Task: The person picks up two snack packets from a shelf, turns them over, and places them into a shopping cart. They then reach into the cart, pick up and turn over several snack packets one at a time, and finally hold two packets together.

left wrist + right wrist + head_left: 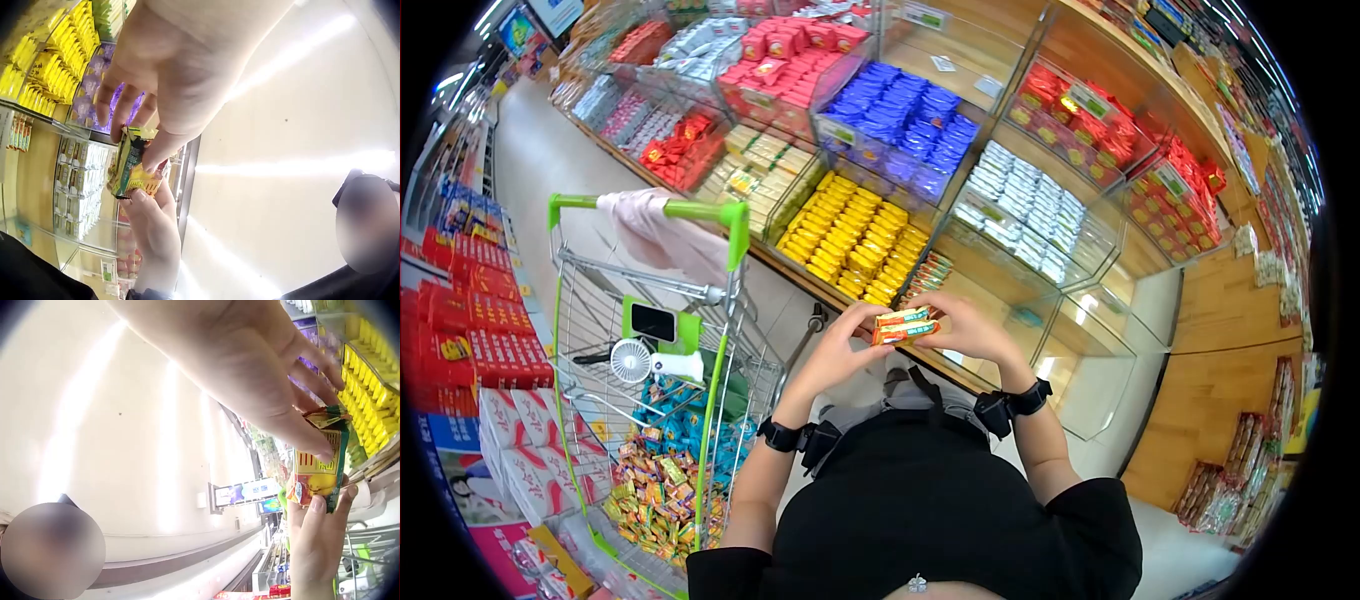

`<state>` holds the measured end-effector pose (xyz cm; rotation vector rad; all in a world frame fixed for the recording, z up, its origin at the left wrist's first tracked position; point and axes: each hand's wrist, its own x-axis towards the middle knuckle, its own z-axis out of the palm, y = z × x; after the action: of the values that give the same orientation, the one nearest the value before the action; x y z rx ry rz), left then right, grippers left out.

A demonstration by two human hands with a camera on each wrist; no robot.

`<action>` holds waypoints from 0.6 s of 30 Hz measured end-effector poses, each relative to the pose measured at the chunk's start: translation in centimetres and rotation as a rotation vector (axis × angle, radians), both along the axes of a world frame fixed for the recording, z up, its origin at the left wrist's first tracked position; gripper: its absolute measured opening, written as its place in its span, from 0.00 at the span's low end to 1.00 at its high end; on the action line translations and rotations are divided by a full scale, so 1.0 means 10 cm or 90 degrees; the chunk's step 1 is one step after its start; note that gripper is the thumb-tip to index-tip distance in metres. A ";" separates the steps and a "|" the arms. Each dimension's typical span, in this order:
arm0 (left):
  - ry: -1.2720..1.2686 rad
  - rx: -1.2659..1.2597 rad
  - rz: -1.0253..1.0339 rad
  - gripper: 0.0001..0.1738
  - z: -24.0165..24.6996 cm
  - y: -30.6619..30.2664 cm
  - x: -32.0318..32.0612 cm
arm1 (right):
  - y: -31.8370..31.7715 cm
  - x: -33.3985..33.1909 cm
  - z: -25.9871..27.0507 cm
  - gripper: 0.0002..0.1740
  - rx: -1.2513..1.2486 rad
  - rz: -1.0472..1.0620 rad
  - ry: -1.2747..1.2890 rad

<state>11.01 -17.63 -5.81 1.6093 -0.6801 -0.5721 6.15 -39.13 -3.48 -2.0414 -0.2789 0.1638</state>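
Observation:
Small snack packets (906, 326) in green, orange and yellow wrappers are held together in front of the waist, over the edge of the display. My left hand (837, 345) grips them from the left, its thumb along the near side. From the right, my right hand (968, 328) pinches the other end. In the left wrist view the thumb presses on a crinkled snack packet (139, 164), with the right hand (155, 228) below. A fruit picture and yellow lettering show on a packet (322, 472) in the right wrist view, between both thumbs.
Clear bins hold yellow packets (855, 235), blue packets (895, 125) and white packets (1020, 215). Similar striped packets (930, 275) lie beside the yellow ones. On the left stands a shopping cart (740, 235) with a phone (653, 322), a small fan (632, 361) and many wrapped snacks (665, 490).

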 end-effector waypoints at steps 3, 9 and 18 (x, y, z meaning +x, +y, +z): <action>0.022 -0.001 -0.039 0.24 -0.11 -0.27 0.09 | -0.23 -0.02 0.01 0.21 0.001 -0.044 0.045; 0.055 0.047 -0.052 0.24 -0.34 -0.74 0.22 | -0.64 0.02 -0.27 0.22 -0.001 -0.088 0.083; -0.005 0.233 -0.054 0.26 -1.16 -1.20 0.27 | -1.02 0.07 -1.14 0.21 -0.035 -0.113 0.168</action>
<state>13.74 -29.64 -17.45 1.9288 -0.6798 -0.7872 6.86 -49.33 -14.85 -2.0597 0.0727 0.3301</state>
